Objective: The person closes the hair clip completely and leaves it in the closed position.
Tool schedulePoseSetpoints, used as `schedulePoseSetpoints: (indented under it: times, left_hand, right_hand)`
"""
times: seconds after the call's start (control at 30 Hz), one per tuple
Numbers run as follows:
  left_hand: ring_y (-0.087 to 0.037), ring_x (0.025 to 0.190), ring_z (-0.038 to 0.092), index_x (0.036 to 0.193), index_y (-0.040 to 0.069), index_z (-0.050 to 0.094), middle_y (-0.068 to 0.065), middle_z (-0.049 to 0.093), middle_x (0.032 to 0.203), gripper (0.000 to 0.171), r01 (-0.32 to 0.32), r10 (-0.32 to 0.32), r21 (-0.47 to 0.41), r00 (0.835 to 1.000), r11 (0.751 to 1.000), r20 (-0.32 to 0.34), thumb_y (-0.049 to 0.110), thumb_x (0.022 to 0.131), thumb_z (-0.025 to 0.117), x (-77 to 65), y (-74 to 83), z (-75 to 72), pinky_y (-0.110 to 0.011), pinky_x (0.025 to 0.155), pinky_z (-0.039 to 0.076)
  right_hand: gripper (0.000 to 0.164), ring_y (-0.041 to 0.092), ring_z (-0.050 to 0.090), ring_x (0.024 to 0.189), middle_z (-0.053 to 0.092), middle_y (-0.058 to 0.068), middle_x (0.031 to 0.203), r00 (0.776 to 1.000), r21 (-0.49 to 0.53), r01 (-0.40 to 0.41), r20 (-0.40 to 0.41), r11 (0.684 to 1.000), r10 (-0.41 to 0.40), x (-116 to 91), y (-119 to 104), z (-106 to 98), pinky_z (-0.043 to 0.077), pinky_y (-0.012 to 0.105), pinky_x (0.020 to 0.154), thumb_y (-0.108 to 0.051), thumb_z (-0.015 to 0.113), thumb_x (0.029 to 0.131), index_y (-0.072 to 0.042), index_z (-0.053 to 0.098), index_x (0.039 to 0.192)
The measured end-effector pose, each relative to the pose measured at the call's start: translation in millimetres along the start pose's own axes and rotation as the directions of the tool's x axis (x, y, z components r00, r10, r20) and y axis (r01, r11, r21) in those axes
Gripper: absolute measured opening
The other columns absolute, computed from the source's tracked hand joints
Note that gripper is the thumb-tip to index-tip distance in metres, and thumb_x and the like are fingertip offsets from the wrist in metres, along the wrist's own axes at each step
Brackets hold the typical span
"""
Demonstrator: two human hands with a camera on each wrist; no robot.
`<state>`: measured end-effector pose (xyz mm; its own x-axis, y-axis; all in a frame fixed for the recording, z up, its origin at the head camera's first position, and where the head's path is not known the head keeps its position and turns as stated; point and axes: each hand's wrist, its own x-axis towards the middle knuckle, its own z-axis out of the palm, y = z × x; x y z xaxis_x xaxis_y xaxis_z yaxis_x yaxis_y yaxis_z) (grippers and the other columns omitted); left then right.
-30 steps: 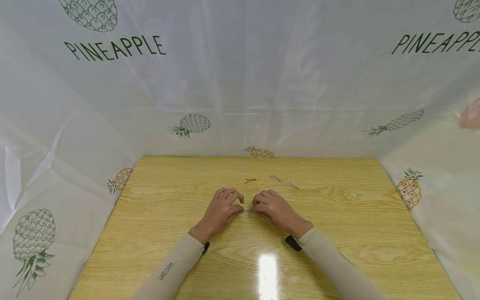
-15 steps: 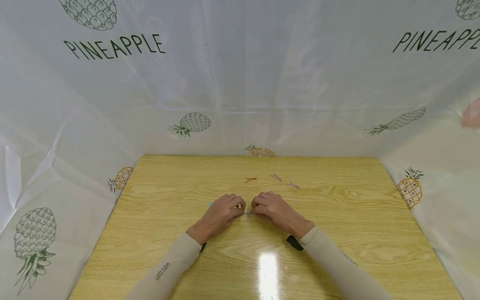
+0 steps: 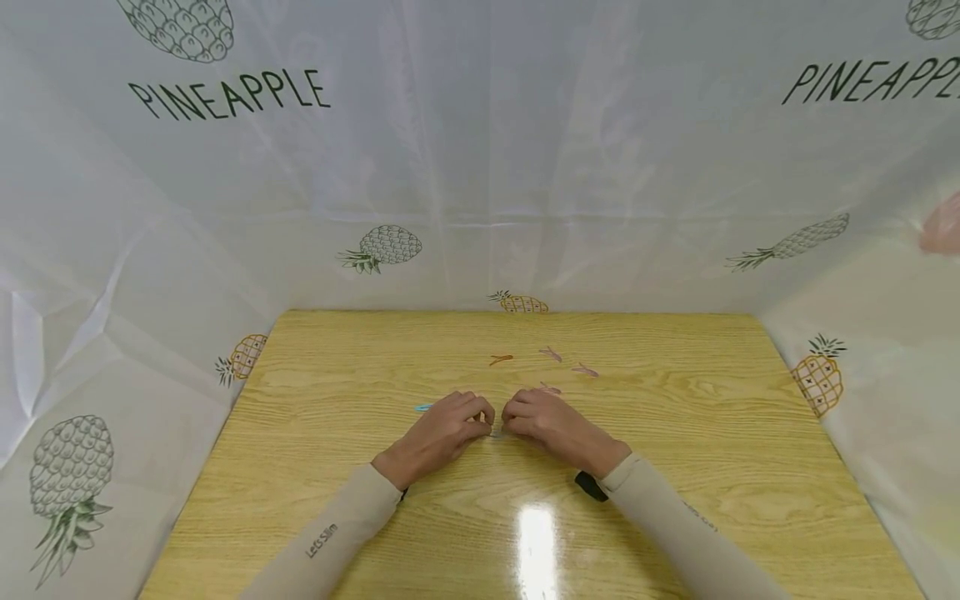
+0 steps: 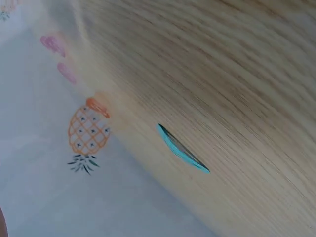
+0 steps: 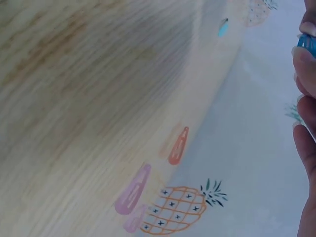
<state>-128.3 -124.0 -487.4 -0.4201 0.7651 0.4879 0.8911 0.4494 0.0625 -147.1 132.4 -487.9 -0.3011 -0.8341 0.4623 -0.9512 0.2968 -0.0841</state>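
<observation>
Hands: two, left hand (image 3: pixel 450 425) and right hand (image 3: pixel 549 423), fingertips almost meeting at mid-bench; directions below run from this point, head view.
Left grip: thumb and fingertips pinching one end of the blue clip; hand almost out of its own wrist view.
Right grip: thumb and fingertips pinching the other end.
Blue clip (image 5: pixel 307 45): count 1, between the two hands, mostly covered by fingers.
Turquoise clip (image 3: pixel 423 407): count 1, at 10 o'clock, lying just beyond the left hand.
Orange clip (image 3: pixel 501 360): count 1, at 12 o'clock.
Pink clips (image 3: pixel 551 355): count 3; one at 1 o'clock, two at 2 o'clock, the nearer of these just beside the right hand and partly hidden.
Clips lying on bench (image 3: pixel 750 433): total 5, well apart from one another or near, none stacked.
Sleeves (image 3: pixel 322 537): two, pale, entering from 7 and 5 o'clock.
Sheet (image 3: pixel 480 150): pineapple-printed, behind bench and along both sides.
</observation>
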Motion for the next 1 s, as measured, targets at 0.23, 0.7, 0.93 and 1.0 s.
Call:
schedulePoseSetpoints:
  times: [0.23, 0.7, 0.93, 1.0]
  left_hand:
    - [-0.013, 0.088, 0.056, 0.083, 0.02, 0.074, 0.005, 0.061, 0.099, 0.017, 0.006, 0.002, 0.105, 0.997, 0.994, -0.074, 0.018, 0.083, 0.091, -2.3, -0.5, -0.2, -0.028, 0.079, 0.05]
    - [-0.016, 0.094, 0.063, 0.087, 0.021, 0.078, 0.004, 0.067, 0.103, 0.017, 0.094, -0.088, 0.38, 0.996, 0.92, -0.033, 0.029, 0.084, 0.092, -4.4, 9.3, -0.4, -0.032, 0.087, 0.055]
    - [-0.016, 0.092, 0.064, 0.086, 0.019, 0.075, 0.002, 0.067, 0.103, 0.014, 0.084, -0.079, 0.452, 0.996, 0.888, -0.029, 0.024, 0.09, 0.087, -5.9, 8.7, 3.7, -0.034, 0.087, 0.056]
    - [-0.016, 0.093, 0.064, 0.087, 0.018, 0.074, 0.003, 0.066, 0.103, 0.012, 0.074, -0.077, 0.46, 0.997, 0.885, -0.014, 0.024, 0.092, 0.084, -7.2, 7.7, 4.9, -0.034, 0.088, 0.055]
  right_hand:
    - [0.013, 0.014, 0.063, 0.097, 0.069, -0.004, 0.103, 0.998, 0.01, -0.053, -0.028, 0.999, 0.053, -0.9, -1.6, 0.7, 0.051, 0.03, 0.079, -0.007, 0.085, 0.089, -0.015, 0.077, 0.095]
    - [0.005, 0.016, 0.06, 0.093, 0.067, -0.002, 0.103, 0.956, 0.156, -0.283, -0.035, 0.946, 0.292, 0.2, -6.4, 15.0, 0.051, 0.036, 0.084, -0.011, 0.077, 0.098, -0.016, 0.078, 0.097]
    - [0.005, 0.015, 0.059, 0.098, 0.067, -0.005, 0.104, 0.885, 0.298, -0.463, 0.111, 0.835, 0.452, 5.7, -12.0, 15.9, 0.052, 0.037, 0.089, -0.014, 0.072, 0.102, -0.016, 0.075, 0.099]
    - [0.005, 0.015, 0.059, 0.098, 0.067, -0.004, 0.105, 0.873, 0.319, -0.486, 0.135, 0.813, 0.469, 6.7, -12.6, 16.1, 0.052, 0.037, 0.088, -0.014, 0.071, 0.103, -0.016, 0.074, 0.099]
